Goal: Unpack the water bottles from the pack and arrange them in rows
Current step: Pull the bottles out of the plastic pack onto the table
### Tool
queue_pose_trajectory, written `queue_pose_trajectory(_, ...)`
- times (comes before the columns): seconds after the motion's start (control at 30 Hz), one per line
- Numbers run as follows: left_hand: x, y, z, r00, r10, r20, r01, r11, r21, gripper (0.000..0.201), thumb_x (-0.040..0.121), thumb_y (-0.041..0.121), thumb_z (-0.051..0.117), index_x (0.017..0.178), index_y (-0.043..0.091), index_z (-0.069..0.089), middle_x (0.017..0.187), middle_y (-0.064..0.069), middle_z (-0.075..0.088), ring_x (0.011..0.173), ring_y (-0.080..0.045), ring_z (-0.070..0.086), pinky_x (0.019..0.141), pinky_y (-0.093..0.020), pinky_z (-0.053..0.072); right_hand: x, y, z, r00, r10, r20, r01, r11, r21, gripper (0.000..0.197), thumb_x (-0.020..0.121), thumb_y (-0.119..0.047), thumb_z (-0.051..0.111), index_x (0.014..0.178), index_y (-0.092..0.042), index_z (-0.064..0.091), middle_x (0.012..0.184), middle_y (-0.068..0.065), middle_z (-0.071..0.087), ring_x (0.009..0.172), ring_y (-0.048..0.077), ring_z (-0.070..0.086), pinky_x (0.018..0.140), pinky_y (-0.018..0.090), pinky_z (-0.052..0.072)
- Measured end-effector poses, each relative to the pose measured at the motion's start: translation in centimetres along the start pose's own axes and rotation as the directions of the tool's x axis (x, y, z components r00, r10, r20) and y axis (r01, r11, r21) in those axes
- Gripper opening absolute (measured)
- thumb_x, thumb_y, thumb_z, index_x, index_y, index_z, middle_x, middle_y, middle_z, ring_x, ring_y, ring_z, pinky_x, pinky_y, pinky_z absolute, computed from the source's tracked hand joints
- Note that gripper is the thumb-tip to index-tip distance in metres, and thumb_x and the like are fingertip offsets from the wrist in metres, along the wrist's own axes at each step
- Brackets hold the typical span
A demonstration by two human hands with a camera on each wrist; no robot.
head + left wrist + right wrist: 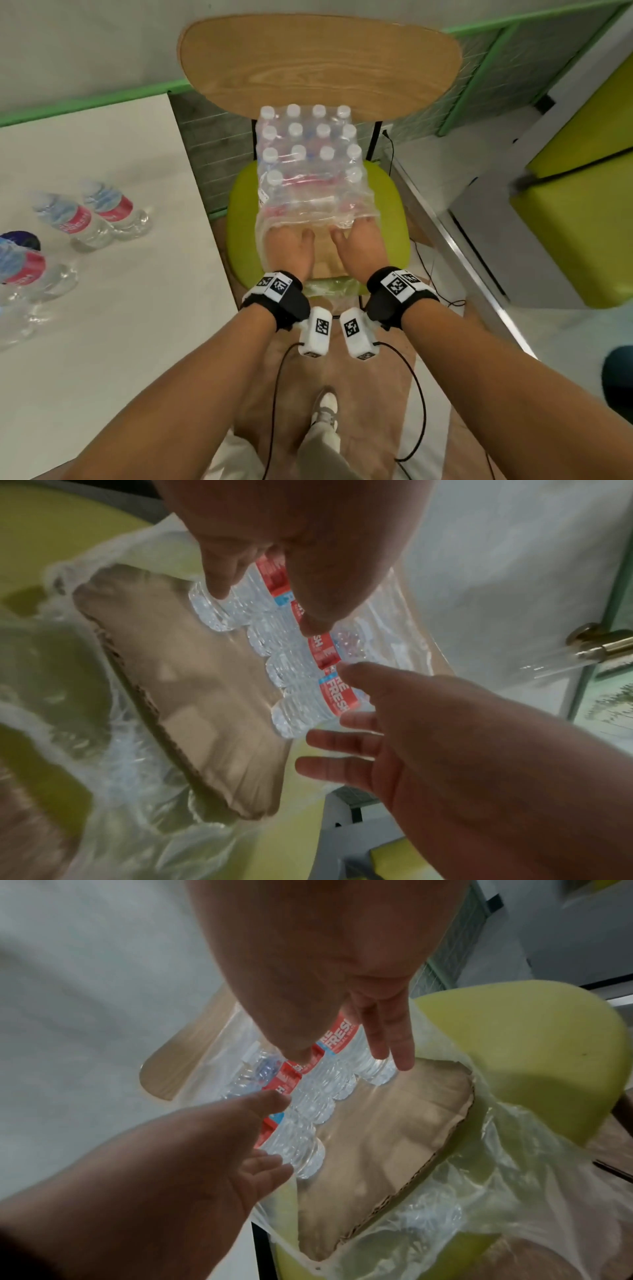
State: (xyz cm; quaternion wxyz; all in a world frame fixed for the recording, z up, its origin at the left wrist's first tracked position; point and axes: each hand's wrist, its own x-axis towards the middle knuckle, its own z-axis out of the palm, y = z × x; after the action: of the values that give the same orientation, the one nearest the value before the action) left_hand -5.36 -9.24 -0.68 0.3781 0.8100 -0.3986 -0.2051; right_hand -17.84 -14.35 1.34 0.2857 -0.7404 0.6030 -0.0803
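The clear shrink-wrapped pack (310,164) of white-capped plastic water bottles (304,710), labelled red "REFRESH", stands on a brown corrugated cardboard tray (394,1123) on the green chair seat (394,219). The left hand (291,248) and right hand (359,245) reach into the pack's torn front opening, fingers extended, holding nothing. Unpacked bottles (85,219) lie at the white desk's (120,342) left edge.

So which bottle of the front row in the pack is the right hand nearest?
The right-end bottle of that row; the right hand has its fingers beside it, while the left hand reaches the left end.
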Motion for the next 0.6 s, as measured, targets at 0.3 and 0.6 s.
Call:
queue_pose_trajectory(0.3,2.8,-2.1,2.9,0.969,-0.234,-0.074,0.241,0.966,0.091,0.047,0.097,0.036,0.056,0.123,-0.003,0.058,0.123,-0.017,0.059,0.115,-0.032,0.056,0.093,-0.031,0.040,2.7,0.3,1.8,0.986,0.108,-0.124,-0.100,0.993,0.069,0.044,0.100,-0.038,0.050,0.120,0.001,0.049,0.120,0.015,0.057,0.107,0.033,0.060,0.083,0.038,0.046)
queue_pose_trajectory(0.6,3.9,-5.2,3.3,0.987,-0.152,-0.047,0.155,0.986,0.056,0.045,0.095,0.040,0.058,0.125,0.007,0.061,0.122,-0.008,0.062,0.113,-0.022,0.058,0.096,-0.028,0.043,4.7,-0.2,3.0,0.945,0.188,-0.266,-0.155,0.978,0.139,0.033,0.097,-0.032,0.054,0.115,-0.005,0.049,0.115,0.012,0.061,0.104,0.031,0.062,0.081,0.037,0.049)
